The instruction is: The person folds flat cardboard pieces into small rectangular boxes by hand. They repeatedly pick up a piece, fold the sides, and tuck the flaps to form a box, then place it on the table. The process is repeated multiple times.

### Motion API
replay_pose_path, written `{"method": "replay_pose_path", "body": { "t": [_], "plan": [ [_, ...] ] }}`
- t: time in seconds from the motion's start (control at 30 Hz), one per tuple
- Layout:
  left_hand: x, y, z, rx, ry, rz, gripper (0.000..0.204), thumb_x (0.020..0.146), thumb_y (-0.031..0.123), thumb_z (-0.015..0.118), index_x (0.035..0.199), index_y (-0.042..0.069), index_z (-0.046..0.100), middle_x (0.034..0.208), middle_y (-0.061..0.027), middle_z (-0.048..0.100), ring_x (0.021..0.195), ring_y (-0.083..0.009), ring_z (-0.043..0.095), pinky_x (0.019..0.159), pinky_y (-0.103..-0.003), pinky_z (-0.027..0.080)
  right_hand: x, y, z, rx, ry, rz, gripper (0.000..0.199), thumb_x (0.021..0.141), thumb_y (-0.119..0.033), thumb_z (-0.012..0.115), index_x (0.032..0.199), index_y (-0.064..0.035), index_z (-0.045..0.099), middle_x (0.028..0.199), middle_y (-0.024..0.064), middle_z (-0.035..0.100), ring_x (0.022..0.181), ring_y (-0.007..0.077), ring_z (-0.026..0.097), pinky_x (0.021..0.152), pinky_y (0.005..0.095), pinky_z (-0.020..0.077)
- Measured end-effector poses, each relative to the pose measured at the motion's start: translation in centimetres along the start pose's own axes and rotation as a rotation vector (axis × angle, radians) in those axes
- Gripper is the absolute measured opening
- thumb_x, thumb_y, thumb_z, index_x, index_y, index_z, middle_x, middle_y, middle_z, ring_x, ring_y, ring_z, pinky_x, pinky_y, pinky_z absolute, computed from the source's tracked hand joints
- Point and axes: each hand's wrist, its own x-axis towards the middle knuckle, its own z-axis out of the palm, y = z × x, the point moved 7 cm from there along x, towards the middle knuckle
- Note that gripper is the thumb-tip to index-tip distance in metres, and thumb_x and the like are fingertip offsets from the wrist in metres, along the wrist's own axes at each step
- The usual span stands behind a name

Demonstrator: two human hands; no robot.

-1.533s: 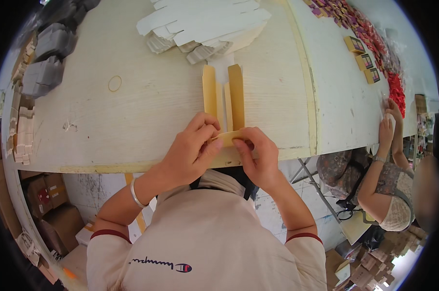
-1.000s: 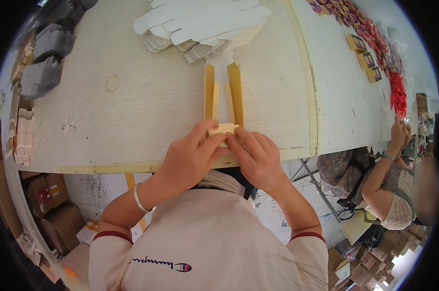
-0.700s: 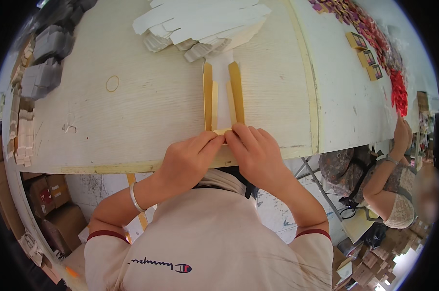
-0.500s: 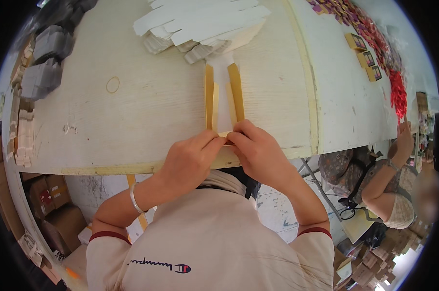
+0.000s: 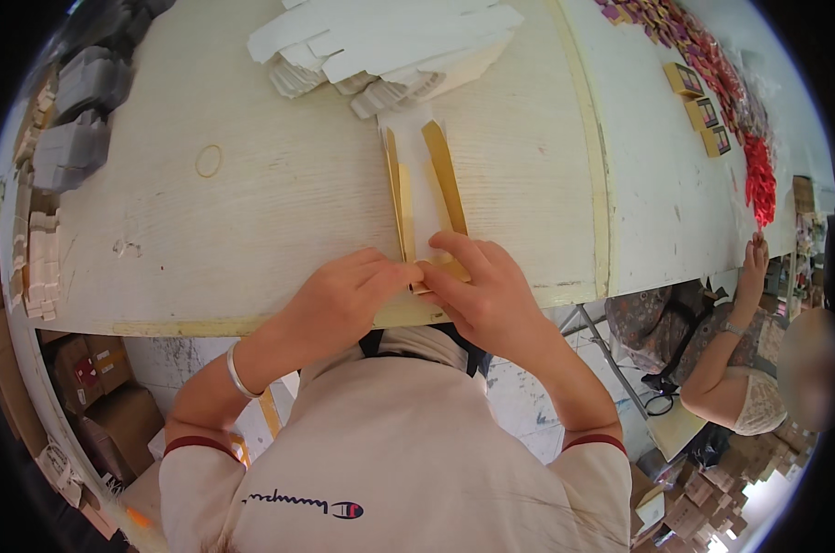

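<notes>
A part-folded gold and white cardboard box (image 5: 447, 180) lies lengthwise on the table, its gold long sides standing up and its white inner face upward. At its near left corner, my left hand (image 5: 343, 293) pinches the end with thumb and fingertips. My right hand (image 5: 486, 288) grips the near right part of that end, its index finger bent over the edge. The fingertips of both hands meet there and partly hide the end flap. Beyond the box's far end lies a pile of flat white cartons (image 5: 390, 46).
A rubber band (image 5: 209, 160) lies on the table (image 5: 279, 212) to the left. Grey trays (image 5: 71, 152) and cardboard pieces (image 5: 44, 267) line the left edge. Small boxed items (image 5: 703, 112) and red ribbon (image 5: 759, 175) are at the right, where a co-worker's hand (image 5: 755, 261) reaches in.
My hands and the box's near end have come slightly closer to me. My right index finger has lifted and spread from the thumb. The co-worker's arm has shifted slightly.
</notes>
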Motion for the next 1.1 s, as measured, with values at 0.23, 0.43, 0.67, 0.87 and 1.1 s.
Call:
{"method": "replay_pose_path", "body": {
  "t": [0.23,0.43,0.67,0.87,1.1],
  "plan": [
    [0.5,0.3,-0.1,-0.078,-0.05,-0.033,0.019,0.077,-0.001,0.066,0.093,0.003,0.057,0.079,-0.0089,0.055,0.07,-0.0261,0.053,0.061,-0.035,0.047,-0.2,0.2,0.1,-0.008,-0.055,0.055,0.023,0.075,-0.009,0.071,0.096,-0.0081,0.062,0.097,0.007,0.054,0.072,0.0245,0.055,0.061,0.0338,0.0449],
    [0.1,0.6,0.3,0.169,0.005,-0.025,0.015,0.076,0.004,0.069,0.088,0.003,0.059,0.078,-0.0085,0.053,0.067,-0.0244,0.051,0.059,-0.034,0.044,-1.2,-0.1,-0.2,-0.046,0.043,-0.017,0.033,0.066,-0.003,0.066,0.098,-0.0047,0.06,0.09,0.0055,0.051,0.072,0.022,0.055,0.06,0.0335,0.0436],
    [1.4,2.1,0.9,0.389,-0.054,-0.019,0.008,0.073,0.003,0.067,0.079,0.003,0.062,0.076,-0.0062,0.049,0.068,-0.023,0.049,0.057,-0.033,0.042,-0.2,-0.3,0.5,-0.196,-0.109,-0.005,0.022,0.066,0.001,0.061,0.087,-0.0054,0.057,0.079,0.0049,0.047,0.067,0.0207,0.051,0.057,0.0327,0.0406],
    [1.6,2.0,0.2,0.374,-0.129,-0.113,0.011,0.07,0.004,0.067,0.08,0.004,0.061,0.077,-0.0065,0.05,0.071,-0.0233,0.052,0.058,-0.033,0.043,-0.3,0.1,0.7,-0.114,-0.139,0.073,0.016,0.07,-0.002,0.064,0.083,-0.0067,0.056,0.078,0.0052,0.045,0.064,0.0207,0.049,0.054,0.033,0.0386],
    [0.4,-0.3,-0.6,0.097,0.025,-0.139,0.022,0.076,0.002,0.07,0.095,0.003,0.06,0.081,-0.0092,0.058,0.074,-0.0254,0.058,0.063,-0.036,0.049,0.0,-2.1,-0.4,-0.301,-0.023,0.055,0.014,0.074,-0.006,0.065,0.087,-0.0078,0.059,0.084,0.0026,0.05,0.074,0.0193,0.048,0.062,0.0322,0.0371]
  ]
}}
